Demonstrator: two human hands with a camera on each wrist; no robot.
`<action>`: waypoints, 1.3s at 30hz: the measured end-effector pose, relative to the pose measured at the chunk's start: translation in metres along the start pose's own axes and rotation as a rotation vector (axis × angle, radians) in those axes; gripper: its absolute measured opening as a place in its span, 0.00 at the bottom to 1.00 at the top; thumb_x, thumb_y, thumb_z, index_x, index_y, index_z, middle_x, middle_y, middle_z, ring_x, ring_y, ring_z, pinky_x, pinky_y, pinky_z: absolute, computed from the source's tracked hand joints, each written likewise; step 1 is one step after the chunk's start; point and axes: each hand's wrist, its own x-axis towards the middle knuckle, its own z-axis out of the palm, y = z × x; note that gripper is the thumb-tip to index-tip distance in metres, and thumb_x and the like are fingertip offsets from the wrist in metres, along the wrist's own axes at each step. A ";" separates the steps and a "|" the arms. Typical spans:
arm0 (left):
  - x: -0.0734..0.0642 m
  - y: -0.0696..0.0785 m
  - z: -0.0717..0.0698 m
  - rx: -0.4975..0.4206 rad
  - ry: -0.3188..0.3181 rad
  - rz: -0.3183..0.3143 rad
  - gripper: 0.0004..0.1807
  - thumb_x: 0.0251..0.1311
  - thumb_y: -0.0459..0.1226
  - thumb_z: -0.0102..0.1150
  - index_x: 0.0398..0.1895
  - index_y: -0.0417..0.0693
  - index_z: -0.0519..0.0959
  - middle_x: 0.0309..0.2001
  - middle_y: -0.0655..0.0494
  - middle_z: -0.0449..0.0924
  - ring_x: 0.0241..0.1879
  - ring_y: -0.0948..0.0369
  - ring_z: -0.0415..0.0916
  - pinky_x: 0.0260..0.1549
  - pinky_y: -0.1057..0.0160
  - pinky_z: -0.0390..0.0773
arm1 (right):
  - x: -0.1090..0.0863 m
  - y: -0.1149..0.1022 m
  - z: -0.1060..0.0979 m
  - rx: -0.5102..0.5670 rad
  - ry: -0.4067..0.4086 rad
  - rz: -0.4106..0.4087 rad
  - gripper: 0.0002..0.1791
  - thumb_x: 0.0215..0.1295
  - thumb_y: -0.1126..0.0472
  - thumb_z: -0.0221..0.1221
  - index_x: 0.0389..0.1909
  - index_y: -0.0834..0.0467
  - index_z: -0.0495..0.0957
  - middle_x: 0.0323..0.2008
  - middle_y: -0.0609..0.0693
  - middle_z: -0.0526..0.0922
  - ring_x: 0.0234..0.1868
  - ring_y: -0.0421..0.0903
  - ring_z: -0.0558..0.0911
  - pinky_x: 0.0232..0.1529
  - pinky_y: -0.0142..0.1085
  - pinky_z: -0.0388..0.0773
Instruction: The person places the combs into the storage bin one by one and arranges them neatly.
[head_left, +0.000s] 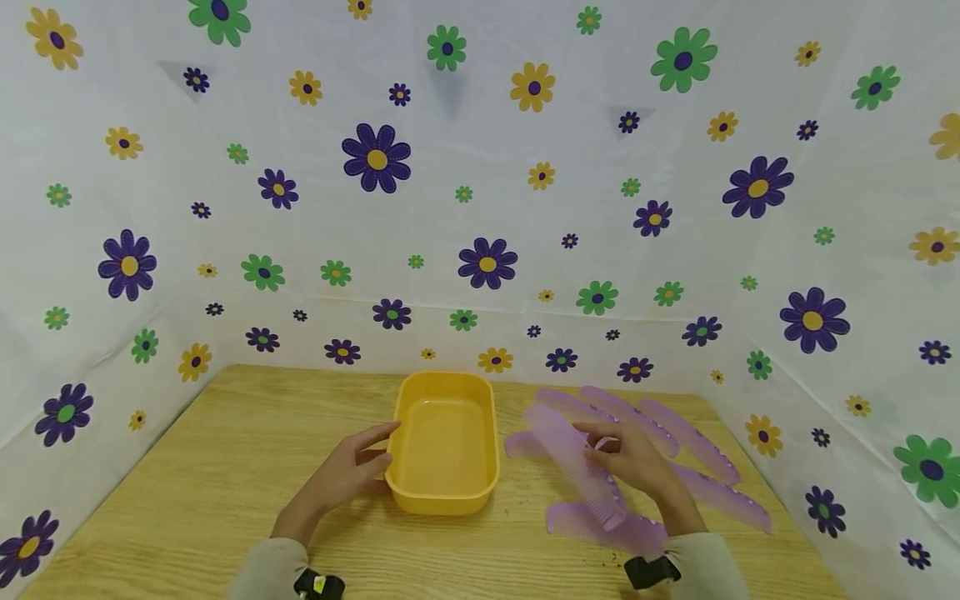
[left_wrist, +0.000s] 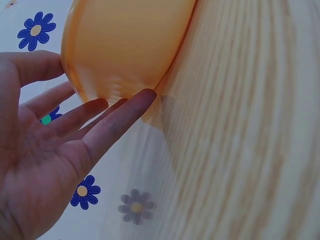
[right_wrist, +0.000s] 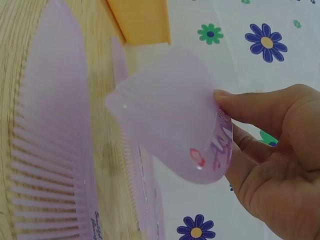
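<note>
A yellow plastic basin point(head_left: 442, 504) stands on the table, nothing inside it. At its left side is my left hand point(head_left: 351, 467), fingertips touching the outer wall; the left wrist view shows the fingers extended along the basin point(left_wrist: 130, 45). My right hand point(head_left: 637, 458) pinches a translucent purple comb point(head_left: 564, 450) by its edge between thumb and fingers, tilted above other combs. Seen in the right wrist view, the held comb point(right_wrist: 175, 110) has printed lettering near the thumb. A further comb point(head_left: 600, 529) lies below it on the table, teeth showing.
Several more purple combs, such as one at the far right point(head_left: 723, 498), lie spread over the right part of the wooden table point(head_left: 247, 433). White sheets with printed flowers point(head_left: 487, 200) enclose the table at the back and both sides.
</note>
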 end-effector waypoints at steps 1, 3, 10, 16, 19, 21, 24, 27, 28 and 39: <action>0.000 0.000 0.000 0.002 0.001 0.001 0.33 0.77 0.38 0.52 0.80 0.39 0.58 0.80 0.31 0.53 0.69 0.33 0.71 0.50 0.53 0.89 | 0.000 -0.002 0.000 0.004 0.005 -0.001 0.23 0.68 0.69 0.63 0.63 0.68 0.78 0.40 0.58 0.85 0.37 0.43 0.81 0.34 0.25 0.80; 0.000 0.001 0.000 0.009 0.002 0.008 0.33 0.77 0.37 0.52 0.80 0.39 0.58 0.80 0.31 0.53 0.69 0.32 0.71 0.50 0.53 0.89 | 0.001 -0.005 0.001 0.010 0.012 -0.012 0.23 0.68 0.68 0.63 0.63 0.67 0.79 0.41 0.58 0.86 0.38 0.43 0.80 0.35 0.25 0.81; 0.001 0.004 -0.001 0.014 0.012 0.003 0.33 0.77 0.37 0.52 0.80 0.40 0.58 0.80 0.32 0.53 0.69 0.33 0.71 0.50 0.52 0.89 | 0.005 -0.012 0.006 0.030 0.061 -0.036 0.23 0.69 0.69 0.63 0.64 0.66 0.78 0.44 0.60 0.87 0.42 0.46 0.82 0.42 0.26 0.83; 0.001 0.004 -0.001 0.015 0.011 0.005 0.33 0.77 0.37 0.52 0.80 0.40 0.58 0.80 0.31 0.53 0.68 0.33 0.71 0.50 0.52 0.89 | 0.015 -0.020 0.012 0.028 0.091 -0.060 0.23 0.69 0.70 0.63 0.64 0.65 0.79 0.41 0.58 0.85 0.42 0.44 0.82 0.41 0.27 0.83; 0.000 0.003 -0.001 0.020 0.009 0.010 0.33 0.77 0.37 0.52 0.80 0.39 0.57 0.80 0.31 0.53 0.68 0.32 0.71 0.49 0.52 0.90 | 0.024 -0.027 0.015 0.013 0.095 -0.096 0.23 0.67 0.72 0.62 0.64 0.65 0.79 0.39 0.58 0.84 0.39 0.45 0.81 0.39 0.28 0.83; 0.000 0.003 -0.002 0.020 0.007 0.010 0.33 0.77 0.37 0.52 0.80 0.39 0.57 0.80 0.31 0.53 0.68 0.32 0.71 0.49 0.52 0.90 | 0.030 -0.032 0.016 0.007 0.089 -0.094 0.24 0.67 0.73 0.62 0.64 0.64 0.79 0.38 0.58 0.84 0.38 0.46 0.81 0.37 0.29 0.82; 0.000 0.003 -0.002 0.008 0.006 0.006 0.32 0.77 0.36 0.52 0.80 0.39 0.57 0.80 0.31 0.53 0.68 0.32 0.71 0.48 0.51 0.90 | 0.038 -0.041 0.020 -0.006 0.075 -0.055 0.24 0.68 0.72 0.62 0.64 0.64 0.79 0.39 0.59 0.84 0.39 0.47 0.83 0.36 0.28 0.81; 0.000 0.002 -0.002 0.003 0.005 0.004 0.32 0.77 0.36 0.52 0.80 0.38 0.58 0.80 0.30 0.53 0.68 0.32 0.72 0.48 0.51 0.90 | 0.046 -0.050 0.025 -0.004 0.056 -0.003 0.23 0.69 0.70 0.62 0.64 0.63 0.80 0.39 0.59 0.85 0.38 0.47 0.85 0.34 0.27 0.80; 0.000 0.002 -0.002 0.003 0.006 0.004 0.32 0.77 0.36 0.52 0.80 0.37 0.58 0.79 0.30 0.53 0.68 0.32 0.72 0.47 0.51 0.90 | 0.049 -0.052 0.027 0.000 0.051 0.009 0.22 0.69 0.70 0.62 0.64 0.64 0.80 0.39 0.60 0.85 0.37 0.47 0.85 0.33 0.27 0.79; -0.001 0.002 -0.001 -0.012 0.008 -0.003 0.33 0.77 0.35 0.52 0.80 0.37 0.57 0.79 0.29 0.52 0.68 0.32 0.71 0.47 0.51 0.90 | 0.075 -0.071 0.053 0.060 -0.003 0.070 0.26 0.70 0.69 0.60 0.69 0.58 0.76 0.40 0.59 0.82 0.29 0.42 0.76 0.28 0.26 0.74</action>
